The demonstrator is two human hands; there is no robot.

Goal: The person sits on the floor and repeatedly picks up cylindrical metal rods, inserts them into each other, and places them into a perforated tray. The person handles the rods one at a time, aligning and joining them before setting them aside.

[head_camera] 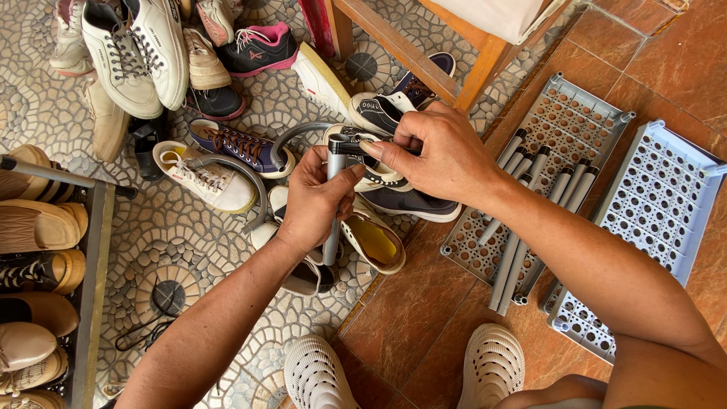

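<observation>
My left hand (pixel 316 198) grips an upright grey plastic tube (pixel 333 227) around its upper part. My right hand (pixel 439 155) pinches a dark connector piece (pixel 350 144) at the top end of that tube. Both hands hover over a pile of shoes on the patterned floor. A curved grey bar (pixel 235 170) runs from behind my left hand across the shoes.
Two grey perforated shelf panels (pixel 575 121) (pixel 659 220) lie on the brown tiles at right, with several grey tubes (pixel 522 220) on the nearer one. Loose shoes (pixel 235 144) cover the mosaic floor. A shoe rack (pixel 91 288) stands at left, a wooden frame (pixel 424 57) above. My white clogs (pixel 492 363) show below.
</observation>
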